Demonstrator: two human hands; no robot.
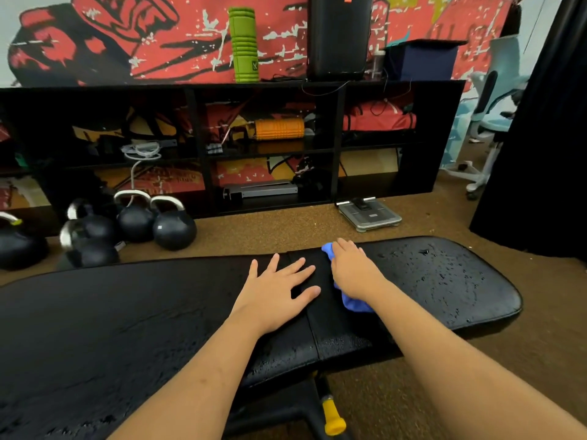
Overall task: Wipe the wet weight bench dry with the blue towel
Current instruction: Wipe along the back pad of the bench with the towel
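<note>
Right hand [352, 271] atop blue towel [355, 304]

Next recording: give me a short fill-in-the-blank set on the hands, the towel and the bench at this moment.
1. The blue towel lies under the ____ hand.
2. The left hand rests flat on the bench with its fingers ____.
3. Water droplets show most clearly on the bench pad to the ____ of the towel.
4. The foam roller standing on the shelf unit is ____.

Missing words: right; spread; right; green

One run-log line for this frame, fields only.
stage: wiping | right hand: pressing blue towel on weight bench | left hand: flat on bench, bracing | droplets visible on right pad
</note>
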